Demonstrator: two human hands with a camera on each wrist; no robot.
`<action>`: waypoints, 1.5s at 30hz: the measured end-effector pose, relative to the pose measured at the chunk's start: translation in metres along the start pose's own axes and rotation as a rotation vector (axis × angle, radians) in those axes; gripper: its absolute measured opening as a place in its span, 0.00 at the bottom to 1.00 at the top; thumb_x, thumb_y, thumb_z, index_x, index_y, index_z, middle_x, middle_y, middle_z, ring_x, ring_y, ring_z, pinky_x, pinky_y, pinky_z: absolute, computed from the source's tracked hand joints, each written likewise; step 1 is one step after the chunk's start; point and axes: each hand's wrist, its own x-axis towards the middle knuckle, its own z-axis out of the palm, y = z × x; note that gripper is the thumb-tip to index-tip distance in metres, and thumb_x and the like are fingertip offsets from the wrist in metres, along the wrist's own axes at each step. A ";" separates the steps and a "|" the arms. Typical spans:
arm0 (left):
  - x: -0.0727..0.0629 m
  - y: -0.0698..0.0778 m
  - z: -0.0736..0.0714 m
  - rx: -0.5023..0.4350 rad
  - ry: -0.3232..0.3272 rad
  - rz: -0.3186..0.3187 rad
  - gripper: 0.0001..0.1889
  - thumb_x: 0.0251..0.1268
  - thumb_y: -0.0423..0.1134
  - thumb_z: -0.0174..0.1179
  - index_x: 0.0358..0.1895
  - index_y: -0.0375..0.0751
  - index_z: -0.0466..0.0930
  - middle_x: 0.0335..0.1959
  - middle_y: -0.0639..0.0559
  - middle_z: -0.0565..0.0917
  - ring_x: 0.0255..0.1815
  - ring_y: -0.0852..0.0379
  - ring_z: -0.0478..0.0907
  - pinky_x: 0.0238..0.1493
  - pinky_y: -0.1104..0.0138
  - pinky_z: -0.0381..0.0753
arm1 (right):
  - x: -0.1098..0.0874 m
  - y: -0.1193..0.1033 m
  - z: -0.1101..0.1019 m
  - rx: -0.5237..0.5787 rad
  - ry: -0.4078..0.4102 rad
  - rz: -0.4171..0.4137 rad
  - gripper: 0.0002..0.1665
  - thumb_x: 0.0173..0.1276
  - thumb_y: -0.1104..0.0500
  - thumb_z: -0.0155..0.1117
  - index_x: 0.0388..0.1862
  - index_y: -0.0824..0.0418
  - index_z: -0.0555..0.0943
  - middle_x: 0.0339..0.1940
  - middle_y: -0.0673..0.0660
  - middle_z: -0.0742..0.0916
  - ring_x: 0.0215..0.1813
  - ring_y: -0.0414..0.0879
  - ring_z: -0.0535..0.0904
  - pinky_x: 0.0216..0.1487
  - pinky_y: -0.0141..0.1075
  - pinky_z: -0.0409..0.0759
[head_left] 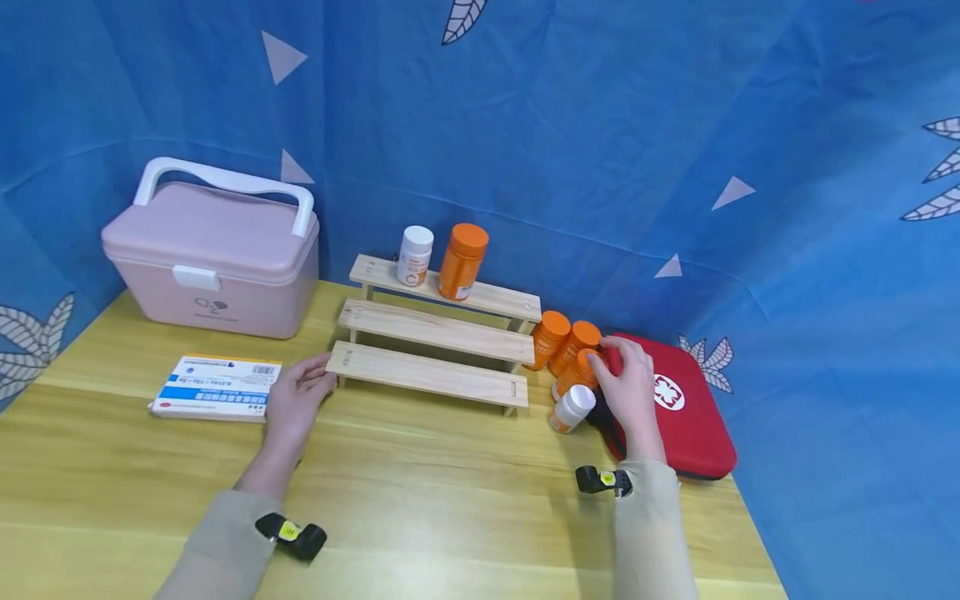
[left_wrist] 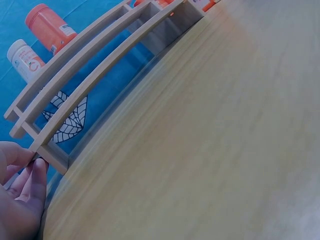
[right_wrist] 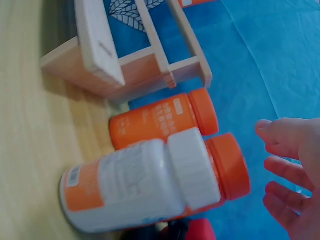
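Observation:
A three-tier wooden rack (head_left: 427,373) stands on the table. My left hand (head_left: 296,398) pinches the left front corner of its lowest step between thumb and fingers, as the left wrist view shows too. My right hand (head_left: 628,390) hovers by the orange-capped bottles at the rack's right end. In the right wrist view its fingers (right_wrist: 285,170) are spread, apart from the caps, with nothing between them. Several orange bottles (head_left: 551,329) stand close together there, with a white-capped bottle (head_left: 573,408) in front. On the top step are a white bottle (head_left: 415,255) and a larger orange bottle (head_left: 462,262).
A pink lidded box (head_left: 213,250) with a white handle stands at the back left. In front of it lies a flat blue-and-white medicine box (head_left: 213,387), beside my left hand. A red first-aid case (head_left: 693,408) is at the right edge. Blue cloth (head_left: 600,125) hangs behind.

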 end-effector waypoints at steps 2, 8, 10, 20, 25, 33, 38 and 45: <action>0.000 -0.001 -0.001 0.002 -0.001 0.003 0.23 0.67 0.36 0.57 0.65 0.43 0.70 0.56 0.45 0.75 0.48 0.64 0.77 0.49 0.80 0.78 | -0.004 0.003 0.001 0.002 -0.008 0.010 0.24 0.63 0.57 0.67 0.55 0.66 0.76 0.58 0.65 0.77 0.61 0.60 0.66 0.64 0.53 0.65; 0.001 -0.001 -0.002 0.003 -0.002 -0.001 0.23 0.68 0.37 0.57 0.65 0.44 0.69 0.56 0.45 0.76 0.50 0.62 0.77 0.49 0.79 0.78 | -0.010 0.009 0.009 0.026 -0.052 0.065 0.30 0.62 0.55 0.69 0.61 0.65 0.73 0.60 0.65 0.75 0.58 0.59 0.68 0.60 0.51 0.71; 0.001 -0.001 -0.002 0.004 -0.002 -0.011 0.23 0.68 0.38 0.57 0.65 0.45 0.69 0.56 0.46 0.76 0.50 0.61 0.77 0.49 0.79 0.78 | -0.011 0.011 0.011 0.032 -0.079 0.091 0.32 0.62 0.54 0.68 0.63 0.64 0.71 0.61 0.64 0.74 0.58 0.58 0.69 0.59 0.50 0.73; 0.001 0.000 -0.001 0.021 0.003 -0.006 0.23 0.68 0.38 0.57 0.65 0.46 0.70 0.55 0.46 0.76 0.49 0.63 0.77 0.48 0.80 0.78 | -0.007 0.010 0.013 0.026 -0.099 0.112 0.32 0.62 0.54 0.68 0.62 0.66 0.72 0.60 0.65 0.75 0.53 0.57 0.74 0.55 0.48 0.79; 0.000 0.001 0.000 0.004 -0.001 -0.007 0.23 0.67 0.36 0.57 0.65 0.44 0.70 0.55 0.45 0.76 0.48 0.63 0.77 0.49 0.79 0.78 | -0.005 0.008 0.011 0.029 -0.023 0.065 0.28 0.60 0.55 0.70 0.56 0.66 0.77 0.56 0.64 0.78 0.52 0.56 0.75 0.54 0.48 0.80; 0.001 0.002 0.000 0.011 0.005 -0.021 0.23 0.68 0.37 0.57 0.65 0.45 0.70 0.56 0.46 0.76 0.49 0.62 0.77 0.49 0.79 0.78 | 0.002 -0.011 -0.002 0.027 0.061 -0.028 0.27 0.60 0.51 0.71 0.54 0.64 0.80 0.55 0.60 0.80 0.56 0.54 0.74 0.55 0.48 0.80; 0.002 0.001 0.000 0.006 0.011 -0.017 0.22 0.67 0.37 0.57 0.65 0.45 0.70 0.55 0.46 0.77 0.48 0.62 0.77 0.49 0.79 0.79 | 0.008 -0.027 -0.010 0.055 0.102 -0.052 0.28 0.61 0.48 0.69 0.56 0.61 0.80 0.57 0.58 0.80 0.57 0.52 0.76 0.56 0.47 0.80; 0.001 0.001 0.000 -0.014 0.007 -0.006 0.22 0.68 0.37 0.57 0.64 0.43 0.71 0.53 0.45 0.77 0.46 0.63 0.77 0.48 0.79 0.79 | 0.022 -0.053 -0.015 0.094 0.146 -0.121 0.28 0.60 0.46 0.69 0.55 0.59 0.81 0.57 0.55 0.82 0.53 0.49 0.79 0.52 0.44 0.83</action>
